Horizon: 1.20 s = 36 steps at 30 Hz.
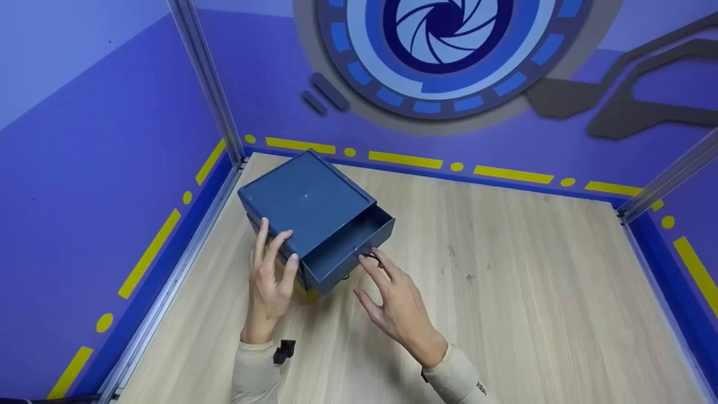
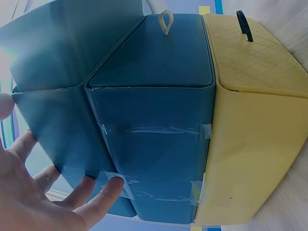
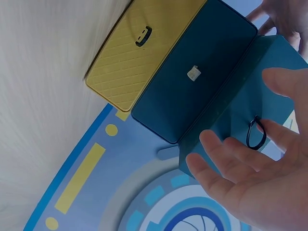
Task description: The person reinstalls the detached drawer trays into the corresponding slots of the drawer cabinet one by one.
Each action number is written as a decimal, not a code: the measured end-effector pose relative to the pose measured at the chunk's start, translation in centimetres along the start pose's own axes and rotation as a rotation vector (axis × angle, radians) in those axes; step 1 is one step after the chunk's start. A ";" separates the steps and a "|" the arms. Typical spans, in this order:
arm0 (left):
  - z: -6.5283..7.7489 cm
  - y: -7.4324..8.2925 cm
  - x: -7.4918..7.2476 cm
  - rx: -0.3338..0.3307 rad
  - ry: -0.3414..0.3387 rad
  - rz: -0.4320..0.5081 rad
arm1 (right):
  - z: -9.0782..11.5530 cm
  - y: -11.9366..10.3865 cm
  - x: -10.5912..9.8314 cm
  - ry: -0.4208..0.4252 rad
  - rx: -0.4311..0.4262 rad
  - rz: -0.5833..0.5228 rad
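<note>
A stacked drawer unit (image 1: 305, 196) stands at the left of the table, with blue upper tiers and a yellow lowest tier (image 2: 255, 149). Its top blue drawer (image 1: 336, 264) is pulled partway out, and the part of its inside that shows is bare. My left hand (image 1: 272, 286) rests against the unit's side, fingers spread, with fingertips at the top edge. At the drawer front, my right hand (image 1: 401, 308) has its index fingertip at the black loop handle (image 3: 256, 134); the other fingers are loosely extended. Whether that fingertip goes through the loop, I cannot tell.
The middle drawer carries a pale loop handle (image 2: 166, 22), the yellow one a black handle (image 2: 244, 26). Clear tape (image 2: 154, 130) crosses the unit's side. Purple printed walls (image 1: 258, 67) and metal posts (image 1: 205, 73) enclose the wooden table (image 1: 533, 292).
</note>
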<state>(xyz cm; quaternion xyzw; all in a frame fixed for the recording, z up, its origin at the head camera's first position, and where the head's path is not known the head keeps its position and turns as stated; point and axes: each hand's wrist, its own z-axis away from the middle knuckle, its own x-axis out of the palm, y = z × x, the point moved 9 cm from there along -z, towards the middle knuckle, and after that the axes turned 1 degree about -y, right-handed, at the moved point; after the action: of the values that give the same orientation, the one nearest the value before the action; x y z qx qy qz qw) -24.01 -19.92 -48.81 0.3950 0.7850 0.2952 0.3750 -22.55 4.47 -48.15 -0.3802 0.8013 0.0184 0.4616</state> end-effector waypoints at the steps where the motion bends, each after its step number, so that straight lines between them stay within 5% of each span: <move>1: 0.0 0.0 0.0 -0.002 0.000 -0.002 | -0.1 0.0 0.1 -0.006 -0.001 0.002; 36: 0.1 -0.2 0.0 -0.021 -0.046 -0.090 | -3.8 -0.2 3.4 -0.108 0.050 -0.065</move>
<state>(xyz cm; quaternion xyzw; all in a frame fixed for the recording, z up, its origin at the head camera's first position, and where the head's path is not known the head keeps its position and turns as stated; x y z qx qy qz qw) -24.02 -19.97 -49.01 0.3622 0.7898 0.2773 0.4100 -26.16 0.88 -48.46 -0.3928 0.7627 0.0041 0.5137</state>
